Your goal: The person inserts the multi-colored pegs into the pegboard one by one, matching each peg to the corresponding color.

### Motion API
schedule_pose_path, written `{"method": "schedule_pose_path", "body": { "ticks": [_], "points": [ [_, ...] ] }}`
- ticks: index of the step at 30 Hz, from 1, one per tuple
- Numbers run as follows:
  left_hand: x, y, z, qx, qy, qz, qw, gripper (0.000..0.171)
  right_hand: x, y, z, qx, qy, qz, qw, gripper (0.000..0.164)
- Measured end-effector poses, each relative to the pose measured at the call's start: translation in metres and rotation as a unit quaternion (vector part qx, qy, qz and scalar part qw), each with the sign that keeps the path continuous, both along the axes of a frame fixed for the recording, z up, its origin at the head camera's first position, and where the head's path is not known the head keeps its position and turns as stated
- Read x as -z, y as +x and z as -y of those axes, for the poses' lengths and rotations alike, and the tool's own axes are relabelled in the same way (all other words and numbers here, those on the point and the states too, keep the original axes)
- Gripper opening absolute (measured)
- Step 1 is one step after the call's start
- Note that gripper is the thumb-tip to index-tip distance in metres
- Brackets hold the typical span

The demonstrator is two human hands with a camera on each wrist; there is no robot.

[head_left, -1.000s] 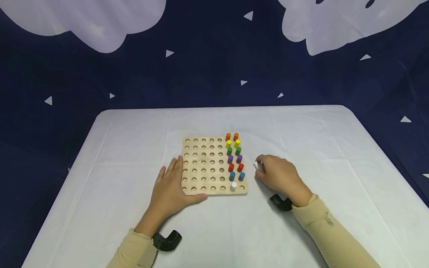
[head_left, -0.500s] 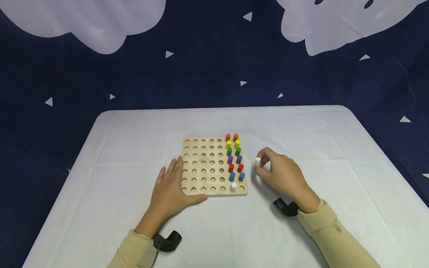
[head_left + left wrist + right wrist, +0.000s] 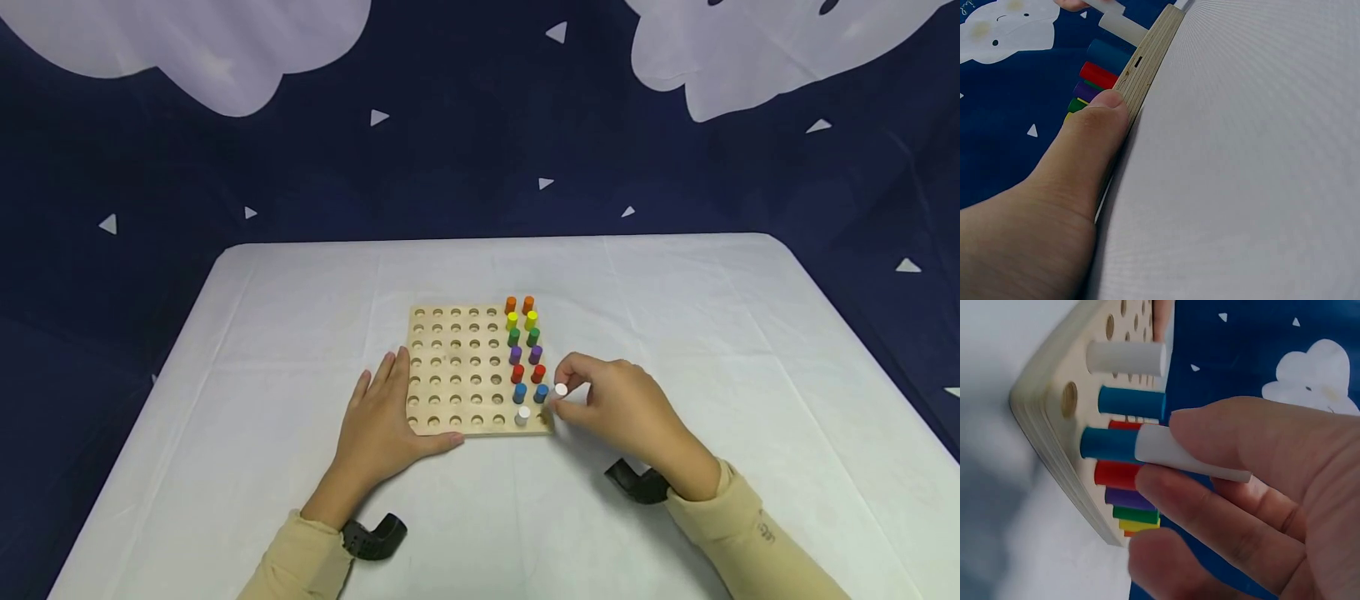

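My right hand (image 3: pixel 622 404) pinches a white peg (image 3: pixel 1175 450) between thumb and fingers, close over the near right corner of the wooden pegboard (image 3: pixel 455 430). In the right wrist view this peg overlaps a blue peg (image 3: pixel 1110 444), and the bare corner hole (image 3: pixel 1069 399) shows beside it. Another white peg (image 3: pixel 522 416) stands in the front row, left of that hole. My left hand (image 3: pixel 378 425) lies flat along the board's left side, fingers straight, with its thumb (image 3: pixel 1100 122) against the front edge.
Two columns of pegs stand along the board's right side, with orange pegs (image 3: pixel 511 305) at the far end, then yellow, green, purple, red and blue. Holes fill the left part. A white cloth (image 3: pixel 315 300) covers the table; behind hangs a dark blue curtain (image 3: pixel 465 150).
My right hand has turned the white peg upright and carried it left and nearer, from the cloth's side to the board's near right corner. The left hand stays put.
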State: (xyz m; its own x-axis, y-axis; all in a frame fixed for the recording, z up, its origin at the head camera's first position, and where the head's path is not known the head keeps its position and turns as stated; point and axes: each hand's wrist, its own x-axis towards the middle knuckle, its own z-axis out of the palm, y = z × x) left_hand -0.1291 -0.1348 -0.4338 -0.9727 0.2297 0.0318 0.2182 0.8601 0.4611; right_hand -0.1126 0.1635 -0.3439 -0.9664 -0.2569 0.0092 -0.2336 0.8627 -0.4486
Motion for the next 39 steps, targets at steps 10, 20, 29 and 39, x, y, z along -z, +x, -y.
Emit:
{"method": "schedule_pose_path", "body": {
  "ticks": [10, 20, 29, 39],
  "points": [
    [-0.001, 0.001, -0.001, 0.0, 0.004, 0.001, 1.0, 0.145, 0.011, 0.005, 0.011, -0.039, 0.044, 0.0, 0.998, 0.018],
    [0.001, 0.001, 0.0, 0.001, 0.0, 0.004, 1.0, 0.146, 0.014, 0.007, 0.013, -0.054, 0.061, -0.025, 0.996, 0.018],
    [0.002, 0.001, 0.0, 0.002, -0.001, 0.003, 1.0, 0.146, 0.018, 0.008, 0.016, -0.057, 0.088, -0.042, 0.994, 0.021],
    [0.001, 0.002, 0.0, 0.002, 0.0, 0.005, 1.0, 0.146, 0.008, 0.01, 0.013, -0.055, 0.097, -0.028, 0.993, 0.027]
  ]
}}
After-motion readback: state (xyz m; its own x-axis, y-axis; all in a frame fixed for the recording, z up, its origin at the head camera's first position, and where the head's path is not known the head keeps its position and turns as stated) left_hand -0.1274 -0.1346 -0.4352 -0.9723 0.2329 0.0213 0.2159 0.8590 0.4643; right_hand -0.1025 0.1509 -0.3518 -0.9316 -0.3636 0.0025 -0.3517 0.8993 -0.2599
